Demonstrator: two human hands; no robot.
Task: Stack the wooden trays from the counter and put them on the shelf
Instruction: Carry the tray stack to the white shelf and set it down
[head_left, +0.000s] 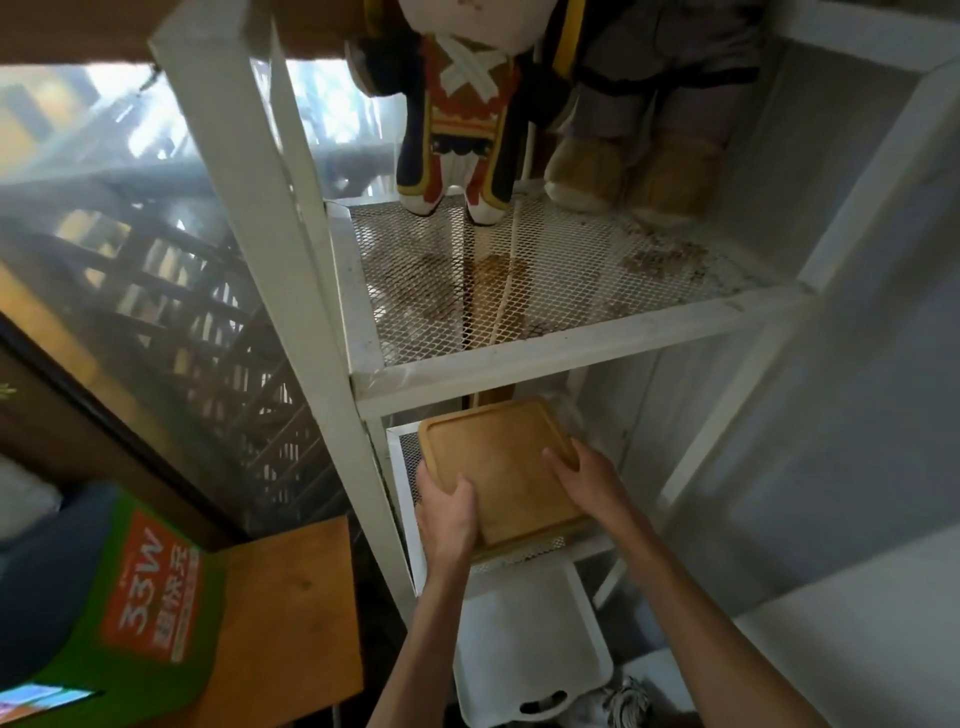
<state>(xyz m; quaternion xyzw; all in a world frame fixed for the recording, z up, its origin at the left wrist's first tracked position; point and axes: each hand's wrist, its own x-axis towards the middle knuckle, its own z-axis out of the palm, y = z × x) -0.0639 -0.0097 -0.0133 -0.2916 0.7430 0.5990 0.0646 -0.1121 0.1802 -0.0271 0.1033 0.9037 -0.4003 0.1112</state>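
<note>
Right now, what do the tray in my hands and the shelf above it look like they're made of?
Tray: wood, possibly bamboo, going by its warm tan colour and faint grain; smooth matte finish. Shelf: white-painted metal frame with expanded mesh, stained and rusty-looking in patches.

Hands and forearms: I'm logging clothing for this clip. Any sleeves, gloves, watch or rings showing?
None show. Left hand and right hand are bare, no gloves; both forearms run uncovered to the picture's lower edge, with no watch or ring visible.

Hard daylight glares through the window (119, 98) at upper left, washing it out. The shelf (571, 353) sits dim and soft-focused, and straight lines bow near the edges.
</note>
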